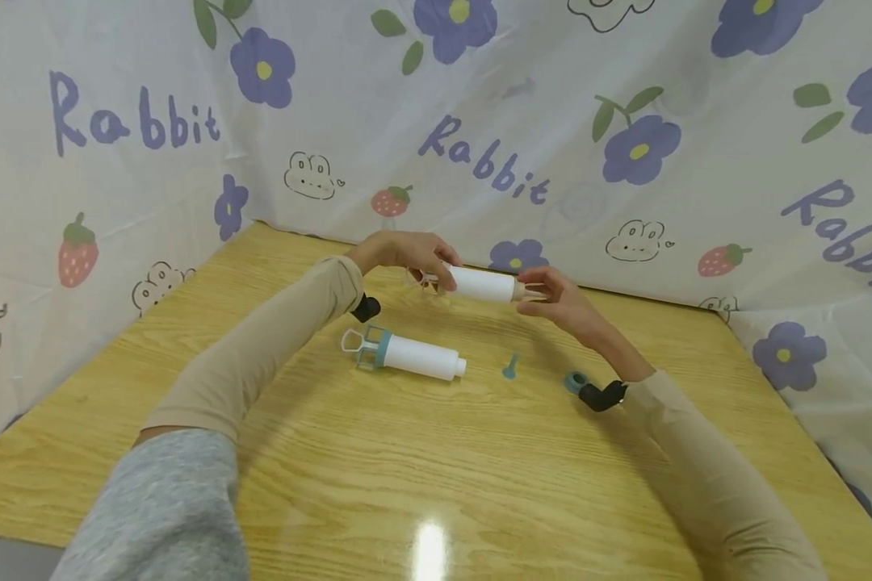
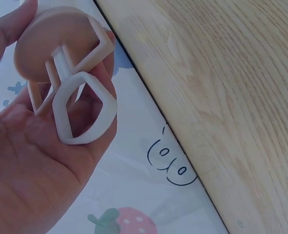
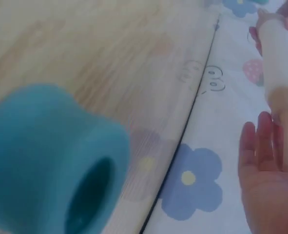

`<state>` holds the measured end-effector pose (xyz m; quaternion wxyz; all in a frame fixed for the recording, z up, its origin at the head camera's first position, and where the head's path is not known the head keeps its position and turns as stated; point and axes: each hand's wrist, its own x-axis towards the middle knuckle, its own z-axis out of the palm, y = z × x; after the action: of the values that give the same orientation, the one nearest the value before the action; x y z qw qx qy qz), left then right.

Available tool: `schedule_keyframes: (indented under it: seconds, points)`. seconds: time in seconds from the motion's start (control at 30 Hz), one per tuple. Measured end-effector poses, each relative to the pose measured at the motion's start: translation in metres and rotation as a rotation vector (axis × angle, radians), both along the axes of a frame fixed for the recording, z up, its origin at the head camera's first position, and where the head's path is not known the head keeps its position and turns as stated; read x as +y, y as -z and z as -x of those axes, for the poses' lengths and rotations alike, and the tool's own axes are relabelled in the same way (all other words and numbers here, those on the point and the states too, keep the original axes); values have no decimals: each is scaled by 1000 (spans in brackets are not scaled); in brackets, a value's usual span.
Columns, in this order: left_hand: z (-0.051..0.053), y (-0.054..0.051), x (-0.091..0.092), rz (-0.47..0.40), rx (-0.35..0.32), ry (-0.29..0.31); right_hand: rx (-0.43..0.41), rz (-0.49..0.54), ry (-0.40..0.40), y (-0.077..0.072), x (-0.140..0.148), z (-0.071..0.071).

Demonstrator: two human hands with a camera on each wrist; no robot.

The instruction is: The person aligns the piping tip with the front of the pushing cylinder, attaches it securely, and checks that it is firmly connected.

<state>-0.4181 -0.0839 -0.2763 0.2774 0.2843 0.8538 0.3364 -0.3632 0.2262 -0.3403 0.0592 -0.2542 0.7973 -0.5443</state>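
Note:
Above the back of the table, both hands hold a toy syringe with a white barrel (image 1: 483, 284). My left hand (image 1: 416, 257) grips its rear end, thumb and fingers around the beige flange (image 2: 56, 41). A white plunger ring (image 2: 63, 122) sticks out over that palm. At the front end, fingers and thumb of my right hand (image 1: 561, 303) close about the beige collar; the thin beige nozzle (image 3: 287, 146) runs over the palm. Part of the right hand is cut off in the right wrist view.
On the wooden table (image 1: 378, 484) lies a second toy syringe (image 1: 421, 357) with a teal flange. Beside it is a small teal nozzle (image 1: 510, 367). Under the right forearm shows a teal ring-shaped piece (image 1: 576, 382), close to the black wrist camera (image 1: 603, 396). Printed cloth (image 1: 465, 81) hangs behind.

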Motion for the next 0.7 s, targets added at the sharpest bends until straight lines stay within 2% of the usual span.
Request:
schedule_keyframes:
  seconds: [0.1, 0.2, 0.27, 0.43, 0.5, 0.7]
  points:
    - [1, -1, 2, -4, 3, 3, 44, -25, 43, 1, -2, -2]
    - [0, 0, 4, -13, 4, 0, 44, -6, 59, 2, 0, -2]
    - [-1, 1, 6, -18, 7, 3, 5, 26, 43, 2, 2, 0]
    - [-5, 2, 13, -23, 3, 39, -177, 92, 6, 2, 11, 4]
    - [-4, 1, 15, -17, 8, 52, -194, 80, 14, 2, 13, 3]
    - [0, -4, 11, -21, 13, 18, -14, -7, 53, -4, 3, -5]
